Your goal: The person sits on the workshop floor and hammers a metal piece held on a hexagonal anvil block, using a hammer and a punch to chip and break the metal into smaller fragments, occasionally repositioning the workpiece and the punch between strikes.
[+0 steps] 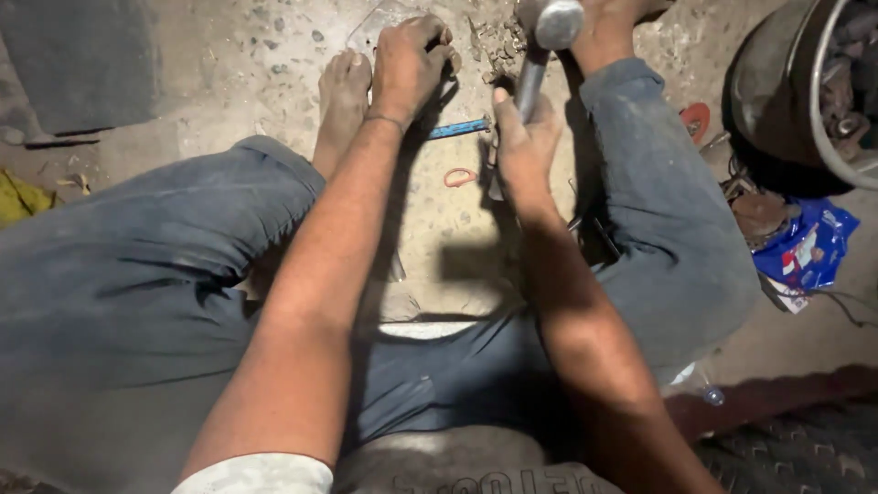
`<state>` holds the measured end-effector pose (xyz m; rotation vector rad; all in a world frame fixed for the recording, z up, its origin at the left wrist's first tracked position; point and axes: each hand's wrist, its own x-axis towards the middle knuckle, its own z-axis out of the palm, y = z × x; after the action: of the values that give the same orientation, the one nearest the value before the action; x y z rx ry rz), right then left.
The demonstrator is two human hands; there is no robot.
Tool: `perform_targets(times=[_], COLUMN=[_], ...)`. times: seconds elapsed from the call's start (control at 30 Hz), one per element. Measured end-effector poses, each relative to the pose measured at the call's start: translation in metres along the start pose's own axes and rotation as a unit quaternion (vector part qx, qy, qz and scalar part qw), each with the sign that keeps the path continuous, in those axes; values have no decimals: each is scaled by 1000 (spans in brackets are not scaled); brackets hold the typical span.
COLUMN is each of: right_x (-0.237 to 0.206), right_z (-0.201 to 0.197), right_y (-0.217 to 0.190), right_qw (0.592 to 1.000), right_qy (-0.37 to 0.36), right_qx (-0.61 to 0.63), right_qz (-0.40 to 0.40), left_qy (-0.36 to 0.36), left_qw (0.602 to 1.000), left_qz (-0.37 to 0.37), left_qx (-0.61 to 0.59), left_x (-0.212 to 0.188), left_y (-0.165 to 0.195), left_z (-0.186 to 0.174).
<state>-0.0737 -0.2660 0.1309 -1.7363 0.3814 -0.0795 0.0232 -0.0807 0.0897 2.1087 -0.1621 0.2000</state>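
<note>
I sit on a dusty concrete floor [229, 64] with my knees apart and bare feet forward. My right hand [523, 137] grips the handle of a steel hammer [554, 26], its head raised near the top edge. My left hand [409, 62] is closed over a small dark object pressed to the floor beside my left foot [343, 96]; the object is mostly hidden under the fingers. A blue flat strip [459, 128] lies between the two hands. An orange rubber ring [459, 177] rests on the floor just below it.
A round metal tub [777, 101] with scrap parts stands at the upper right. A blue plastic packet [814, 247] lies beneath it. A dark mat [82, 55] covers the upper left corner. A tyre tread [796, 448] shows at the lower right.
</note>
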Motion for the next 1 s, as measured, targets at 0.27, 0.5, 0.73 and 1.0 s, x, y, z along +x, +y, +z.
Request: perform_targets(times=[0.27, 0.5, 0.73, 1.0], right_x=[-10, 12, -6, -13], right_z=[40, 19, 28, 39], right_y=[-6, -19, -26, -15], right_qw=[961, 991, 998, 977], right_qy=[-67, -30, -15, -97], right_qx=[-2, -129, 27, -59], right_qz=[269, -18, 49, 180], left_qy=[6, 29, 38, 43], left_qw=[1000, 999, 999, 998], left_qz=[-17, -6, -9, -55], left_qx=[21, -28, -16, 5], left_x=[-14, -23, -19, -28], left_y=[10, 12, 4, 1], left_z=[8, 12, -1, -1])
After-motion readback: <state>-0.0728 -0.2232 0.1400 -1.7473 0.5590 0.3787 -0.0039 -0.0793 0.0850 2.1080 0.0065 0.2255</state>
